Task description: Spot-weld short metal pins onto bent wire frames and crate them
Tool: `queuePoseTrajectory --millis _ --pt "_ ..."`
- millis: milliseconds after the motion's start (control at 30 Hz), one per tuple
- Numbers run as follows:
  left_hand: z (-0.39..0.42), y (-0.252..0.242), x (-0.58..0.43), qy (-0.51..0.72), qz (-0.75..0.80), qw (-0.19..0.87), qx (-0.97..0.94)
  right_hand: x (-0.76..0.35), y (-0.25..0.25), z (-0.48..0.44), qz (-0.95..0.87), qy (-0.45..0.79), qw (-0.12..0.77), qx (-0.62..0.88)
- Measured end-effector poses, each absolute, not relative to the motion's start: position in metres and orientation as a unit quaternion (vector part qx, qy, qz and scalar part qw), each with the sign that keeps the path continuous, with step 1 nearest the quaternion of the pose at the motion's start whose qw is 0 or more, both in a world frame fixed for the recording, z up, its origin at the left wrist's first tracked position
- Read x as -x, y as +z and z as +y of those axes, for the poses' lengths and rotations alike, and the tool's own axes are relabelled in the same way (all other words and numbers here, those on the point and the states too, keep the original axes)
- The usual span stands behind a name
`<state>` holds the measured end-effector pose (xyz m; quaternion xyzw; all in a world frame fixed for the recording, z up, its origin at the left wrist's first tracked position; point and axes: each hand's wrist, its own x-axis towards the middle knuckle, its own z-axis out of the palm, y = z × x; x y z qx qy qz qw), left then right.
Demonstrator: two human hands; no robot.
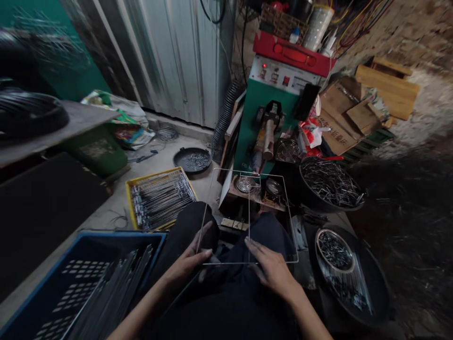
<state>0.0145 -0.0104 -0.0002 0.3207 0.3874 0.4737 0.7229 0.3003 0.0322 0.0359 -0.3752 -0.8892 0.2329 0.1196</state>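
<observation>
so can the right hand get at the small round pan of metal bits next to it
Probably yes: the pan sits just beside the right hand with open space between, though that hand now grips the wire frame.

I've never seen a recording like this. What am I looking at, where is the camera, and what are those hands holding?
There is no robot here. These are a person's two bare hands, filmed by one camera worn on the head. It looks forward and down, so you see the person's own arms and lap. The left hand and the right hand hold a thin rectangular wire frame with one wire running down its middle, above the knees. Ahead stands a green machine with a red top. On the floor to the left are a yellow tray of straight wire rods and a blue crate with more long metal pieces. To the right, a black basin holds a heap of short wire bits.
</observation>
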Motion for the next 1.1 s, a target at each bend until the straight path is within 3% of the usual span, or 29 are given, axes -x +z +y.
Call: queuePoseTrajectory --millis 400,1100 --pt "0.004 0.014 -0.019 0.46 0.42 0.717 -0.314 -0.308 0.029 0.035 -0.882 0.245 0.146 0.375" --pt "0.018 -0.019 -0.029 0.487 0.374 0.73 -0.301 -0.321 0.029 0.045 -0.874 0.258 0.164 0.377"
